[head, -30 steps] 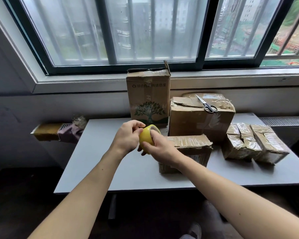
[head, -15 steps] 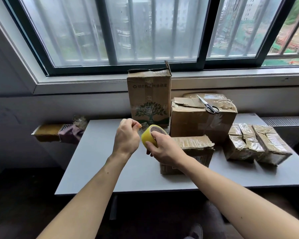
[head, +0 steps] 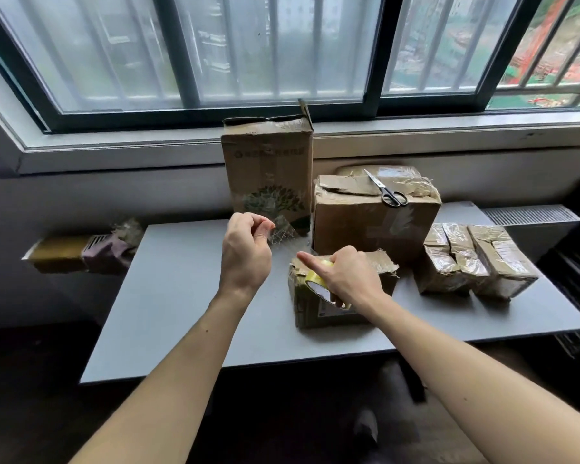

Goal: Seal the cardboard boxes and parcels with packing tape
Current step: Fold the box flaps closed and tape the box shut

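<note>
**Tape out, sealing barely begun**

Our left hand (head: 246, 252) pinches the tape end (head: 282, 229); our right hand (head: 345, 279) grips the roll (head: 315, 281) over the small box (head: 310, 313) near the tabletop (head: 181, 296) front edge. The tall box (head: 267, 169) at the far edge gapes open; right-edge parcels (head: 476, 262) look wrapped.

A grey table (head: 181, 296) carries cardboard. A small torn box (head: 315, 313) sits directly under the fingers (head: 310, 261) of the right hand (head: 349, 276). Beyond the fingers (head: 263, 226) of the left hand (head: 245, 256), a tall box (head: 267, 169) stands upright at the table's back edge. A medium box (head: 372, 222) stands just beside the tall one, beyond the right fingers. Taped parcels (head: 476, 262) lie clustered well to the right of those fingers.
</note>
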### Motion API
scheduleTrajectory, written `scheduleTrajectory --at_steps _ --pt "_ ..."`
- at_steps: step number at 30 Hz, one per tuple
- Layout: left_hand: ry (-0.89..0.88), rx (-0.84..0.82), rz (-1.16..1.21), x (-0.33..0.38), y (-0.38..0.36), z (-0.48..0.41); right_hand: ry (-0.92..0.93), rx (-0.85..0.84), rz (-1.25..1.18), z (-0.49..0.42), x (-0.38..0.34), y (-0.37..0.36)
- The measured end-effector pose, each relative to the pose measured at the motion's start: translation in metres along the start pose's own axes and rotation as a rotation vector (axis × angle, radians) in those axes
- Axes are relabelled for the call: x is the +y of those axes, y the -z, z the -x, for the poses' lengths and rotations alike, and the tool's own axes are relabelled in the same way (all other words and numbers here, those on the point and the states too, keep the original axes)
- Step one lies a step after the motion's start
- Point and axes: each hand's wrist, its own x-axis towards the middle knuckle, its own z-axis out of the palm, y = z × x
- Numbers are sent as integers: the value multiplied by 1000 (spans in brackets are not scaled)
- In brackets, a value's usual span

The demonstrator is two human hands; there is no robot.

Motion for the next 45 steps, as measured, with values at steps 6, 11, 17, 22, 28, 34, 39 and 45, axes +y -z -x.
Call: scheduleTrajectory --at_steps 6,11,17,22,28,34,39,45 --pt "97 87 59 -1 -18 -22 29 -14 19 -17 14 19" --pt "409 140 157 -21 -27 -38 167 -10 -7 -62 21 38" --pt "754 169 238 -39 -49 -29 254 -143 -191 -114 32 57" --pt "977 244 246 -64 -66 -6 284 -327 -371 -137 37 51" --pt "1114 220 214 -85 -75 18 350 -408 -323 -144 30 33" --pt "1171 138 205 -114 -85 26 311 -399 -269 -143 27 20" --pt "1206 48 205 -130 -103 35 252 -383 -198 -139 34 10" --pt "1221 -79 254 -140 -134 49 221 -380 -185 -131 35 8"
